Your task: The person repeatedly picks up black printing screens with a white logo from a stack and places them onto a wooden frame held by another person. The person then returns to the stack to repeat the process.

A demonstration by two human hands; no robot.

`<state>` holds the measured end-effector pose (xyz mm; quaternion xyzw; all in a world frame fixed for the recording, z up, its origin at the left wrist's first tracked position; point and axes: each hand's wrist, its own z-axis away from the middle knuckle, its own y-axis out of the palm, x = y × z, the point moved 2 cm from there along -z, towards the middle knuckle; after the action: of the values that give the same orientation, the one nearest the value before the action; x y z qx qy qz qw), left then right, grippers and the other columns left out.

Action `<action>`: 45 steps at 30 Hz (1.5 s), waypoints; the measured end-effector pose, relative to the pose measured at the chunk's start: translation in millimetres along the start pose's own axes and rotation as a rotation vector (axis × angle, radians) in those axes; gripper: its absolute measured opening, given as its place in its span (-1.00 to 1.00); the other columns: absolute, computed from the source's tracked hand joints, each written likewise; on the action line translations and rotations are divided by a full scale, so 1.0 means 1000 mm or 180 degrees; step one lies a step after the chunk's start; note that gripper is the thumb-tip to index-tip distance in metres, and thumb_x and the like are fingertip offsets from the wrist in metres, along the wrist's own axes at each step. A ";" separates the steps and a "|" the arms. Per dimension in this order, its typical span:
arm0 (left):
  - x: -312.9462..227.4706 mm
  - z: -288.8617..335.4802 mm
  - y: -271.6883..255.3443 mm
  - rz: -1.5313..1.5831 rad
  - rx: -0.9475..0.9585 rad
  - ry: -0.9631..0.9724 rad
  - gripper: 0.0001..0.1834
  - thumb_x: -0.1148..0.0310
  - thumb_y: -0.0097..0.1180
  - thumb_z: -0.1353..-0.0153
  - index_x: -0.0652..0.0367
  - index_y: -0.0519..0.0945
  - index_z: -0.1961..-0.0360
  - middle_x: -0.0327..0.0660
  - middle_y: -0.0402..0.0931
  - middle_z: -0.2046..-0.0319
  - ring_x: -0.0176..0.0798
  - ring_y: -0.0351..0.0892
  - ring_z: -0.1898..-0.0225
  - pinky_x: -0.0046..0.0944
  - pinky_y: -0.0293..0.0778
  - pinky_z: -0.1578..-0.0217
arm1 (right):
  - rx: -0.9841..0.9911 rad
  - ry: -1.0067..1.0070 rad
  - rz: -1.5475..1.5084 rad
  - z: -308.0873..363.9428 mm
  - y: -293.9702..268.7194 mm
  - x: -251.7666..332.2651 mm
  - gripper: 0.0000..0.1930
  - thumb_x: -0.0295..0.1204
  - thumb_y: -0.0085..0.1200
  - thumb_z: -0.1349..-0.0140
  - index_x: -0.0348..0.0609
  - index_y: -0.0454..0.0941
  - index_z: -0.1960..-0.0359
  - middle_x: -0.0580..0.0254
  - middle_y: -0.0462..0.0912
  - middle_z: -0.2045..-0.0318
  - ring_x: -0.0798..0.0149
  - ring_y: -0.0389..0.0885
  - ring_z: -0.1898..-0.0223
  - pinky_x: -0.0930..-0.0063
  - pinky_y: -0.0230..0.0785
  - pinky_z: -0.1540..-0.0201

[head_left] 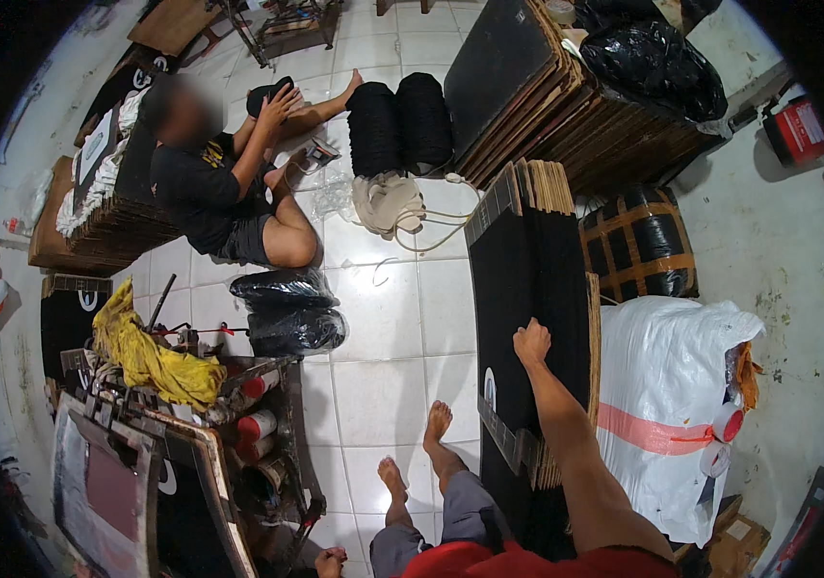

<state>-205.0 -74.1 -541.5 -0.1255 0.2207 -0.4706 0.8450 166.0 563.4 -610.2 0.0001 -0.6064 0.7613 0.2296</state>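
My right hand (532, 342) reaches forward over a tall stack of boards covered with black cloth (508, 279). Its fingers are curled closed on the cloth, close to a fold running along the stack. A white round print (490, 385) shows on the cloth's near left part. Low at the bottom edge hangs my left hand (330, 562), only partly in view, its fingers curled in and no object visible in them. It is nearest to the metal rack (311, 482) on the left.
A person (209, 183) in black sits on the tiled floor, hands raised, beside black rolls (373, 125). Black plastic-wrapped bundles (287, 308) lie nearer. Left stand a yellow cloth (152, 352) and a framed screen (104, 472). Right are a white sack (662, 376) and a taped black bale (638, 241).
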 end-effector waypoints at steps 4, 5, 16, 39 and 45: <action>-0.005 -0.002 0.006 -0.0211 0.0073 -0.0031 -0.90 0.43 0.18 -0.06 0.20 0.54 0.41 -0.24 0.56 0.52 -0.32 0.56 0.49 -0.41 0.37 0.53 | -0.0013 -0.0031 0.0100 -0.005 0.003 0.003 -0.77 -0.45 0.08 -0.05 -0.37 0.52 0.29 -0.22 0.60 0.37 -0.18 0.59 0.26 0.02 0.41 0.13; -0.008 -0.002 0.011 -0.0110 0.0123 0.0041 -0.89 0.42 0.18 -0.06 0.19 0.54 0.40 -0.24 0.56 0.52 -0.32 0.57 0.48 -0.41 0.37 0.52 | -0.0001 -0.0032 0.0078 -0.006 0.003 0.005 -0.77 -0.45 0.07 -0.05 -0.38 0.52 0.30 -0.22 0.60 0.38 -0.18 0.59 0.26 0.02 0.41 0.13; -0.032 0.009 0.034 -0.0093 0.0235 -0.0137 -0.78 0.33 0.22 -0.07 0.12 0.51 0.28 -0.24 0.58 0.46 -0.29 0.59 0.40 -0.29 0.40 0.39 | 0.0078 -0.0022 0.0019 -0.014 -0.003 0.003 -0.78 -0.48 0.09 -0.05 -0.37 0.51 0.29 -0.18 0.61 0.36 -0.15 0.60 0.25 0.04 0.42 0.13; -0.121 -0.024 0.032 -0.0428 0.0939 0.0683 -0.79 0.28 0.23 -0.08 0.12 0.51 0.33 -0.30 0.54 0.50 -0.35 0.54 0.44 -0.38 0.38 0.45 | 0.0483 0.1276 0.0005 0.375 -0.043 -0.202 -0.74 -0.46 0.11 -0.03 -0.21 0.49 0.20 -0.04 0.55 0.17 -0.07 0.53 0.12 0.13 0.39 0.10; -0.128 -0.036 0.000 -0.0896 0.1057 0.0723 -0.74 0.19 0.23 -0.09 0.09 0.49 0.31 -0.27 0.54 0.43 -0.24 0.56 0.32 -0.23 0.39 0.24 | 0.0317 0.0848 -0.0245 0.364 -0.039 -0.190 -0.64 -0.48 0.07 -0.06 -0.20 0.47 0.05 -0.01 0.45 0.00 -0.02 0.42 -0.03 0.20 0.30 -0.06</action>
<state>-281.6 34.2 -540.4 0.0394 0.2143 -0.6246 0.7499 248.6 167.1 -531.3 -0.0663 -0.5316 0.7743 0.3367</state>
